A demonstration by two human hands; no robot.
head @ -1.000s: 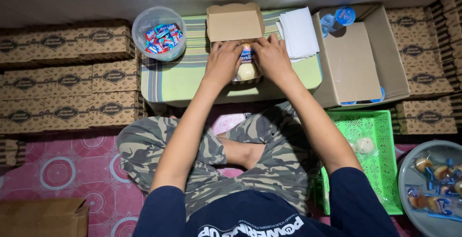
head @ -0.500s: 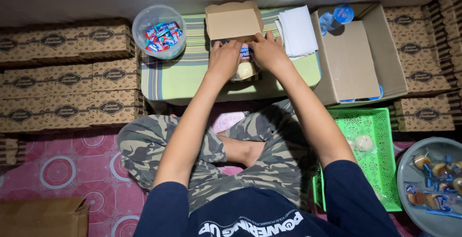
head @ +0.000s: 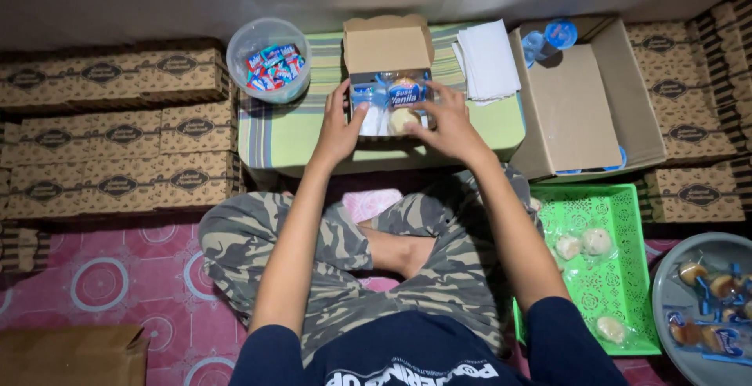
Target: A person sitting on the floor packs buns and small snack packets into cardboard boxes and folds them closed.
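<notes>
— Where's the small cardboard box (head: 389, 80) sitting?

— At the far edge of the low striped table (head: 290, 131), about the middle of it, lid flipped up and back. Inside there's a small carton drink (head: 406, 92), a sealed water cup (head: 363, 96) and a round pale bun (head: 403, 119).

— And the hands?

— The left hand (head: 339, 129) lies against the box's left side, fingers spread and flat on the wall, not closed round anything. The right hand (head: 447, 125) is at the box's right side, fingers loosely curved over the open top near the carton; I cannot tell whether it grips anything.

— What else is on the table?

— A clear plastic tub of wrapped candies (head: 269, 61) on the far left corner, and a stack of white napkins (head: 487, 61) on the far right corner.

— Beside it?

— An open brown carton (head: 595, 104) just right of the table, with blue-lidded cups at its far end. Nearer the person, a green plastic tray (head: 607, 268) with wrapped buns, and a grey basin (head: 709, 308) of packaged snacks at the right edge. Stacks of closed printed boxes (head: 117, 135) line the left
</notes>
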